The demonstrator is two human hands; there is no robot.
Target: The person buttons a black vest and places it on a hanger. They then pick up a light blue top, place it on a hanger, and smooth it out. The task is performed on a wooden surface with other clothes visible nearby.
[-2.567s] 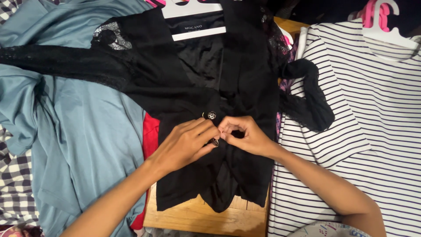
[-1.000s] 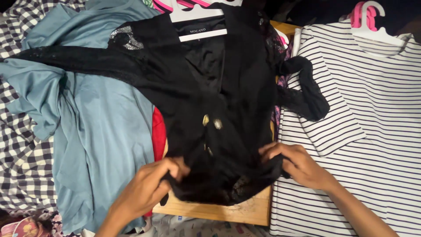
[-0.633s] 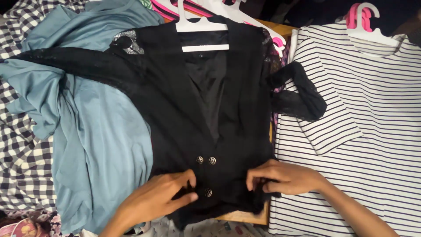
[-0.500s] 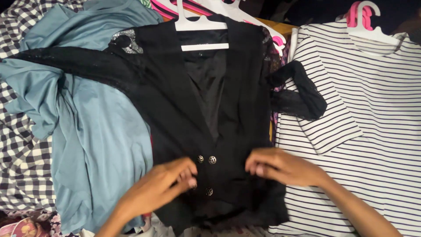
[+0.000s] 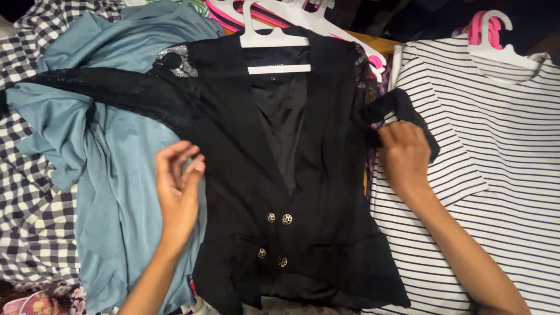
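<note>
Black cloth fills the middle of the view: a black jacket (image 5: pixel 303 192) lies flat and front-up between the two hands, its four metal buttons (image 5: pixel 279 236) fastened in two pairs just right of the left wrist and below both hands. The left hand (image 5: pixel 178 189) hovers at the jacket's left edge, fingers loosely spread and curled, holding nothing, its palm over the seam where black meets a blue-grey garment (image 5: pixel 111 175) spreading out to its left. Further left of that hand lies a black-and-white checked cloth (image 5: pixel 29 198). The right hand (image 5: pixel 403 154) rests at the jacket's other side, its fingertips pinched on the dark lace sleeve (image 5: pixel 402 108) folded just above it; whether the grip is firm cannot be told. Under and to the right of that hand spreads a black-and-white striped top (image 5: pixel 501 175). Up beyond the left hand, the other lace sleeve (image 5: pixel 105 93) stretches leftward across the blue-grey garment. Beyond both hands, at the collar, a white hanger (image 5: pixel 274 41) carries the jacket, with pink hangers (image 5: pixel 484 26) past it above the striped top.
</note>
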